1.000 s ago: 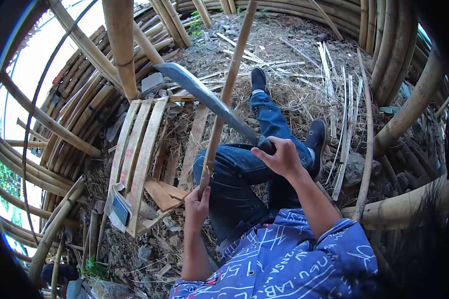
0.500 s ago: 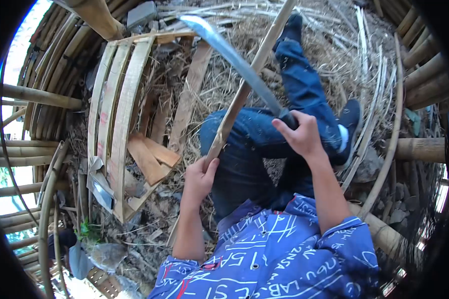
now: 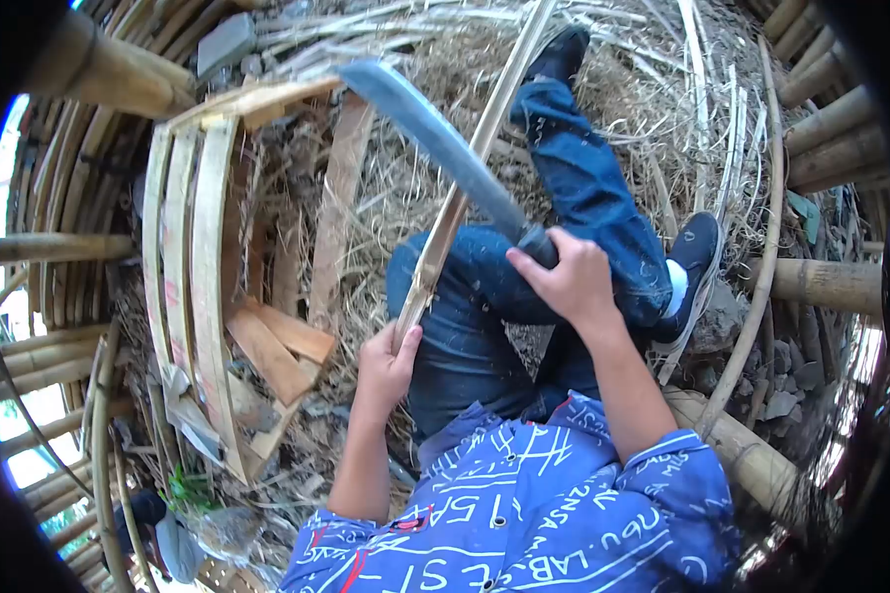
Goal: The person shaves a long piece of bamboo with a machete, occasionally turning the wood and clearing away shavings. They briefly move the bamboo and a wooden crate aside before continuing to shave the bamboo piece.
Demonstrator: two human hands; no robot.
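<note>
My left hand (image 3: 386, 364) is closed around the lower end of a long split bamboo strip (image 3: 431, 265). The strip slants up and away over my bent knee, with a rough, splintered patch just above the hand. In my right hand (image 3: 576, 277) is a machete (image 3: 435, 143), gripped by its dark handle. Its wide, slightly curved blade points up and to the left, and it overlaps the strip at about mid-length in this view. My legs in blue jeans (image 3: 470, 341) are folded beneath the strip.
A wooden slatted crate (image 3: 213, 227) lies to the left with short board pieces (image 3: 272, 356) in it. Shavings and thin strips (image 3: 623, 148) cover the ground ahead. Bamboo poles (image 3: 826, 285) stick in from the right, and a bamboo wall stands on the left. A grey block (image 3: 225, 44) lies at upper left.
The machete has come slightly down and left, its blade now turned more broadside. The bamboo strip has rolled to show a paler face. The whole view has shifted a little.
</note>
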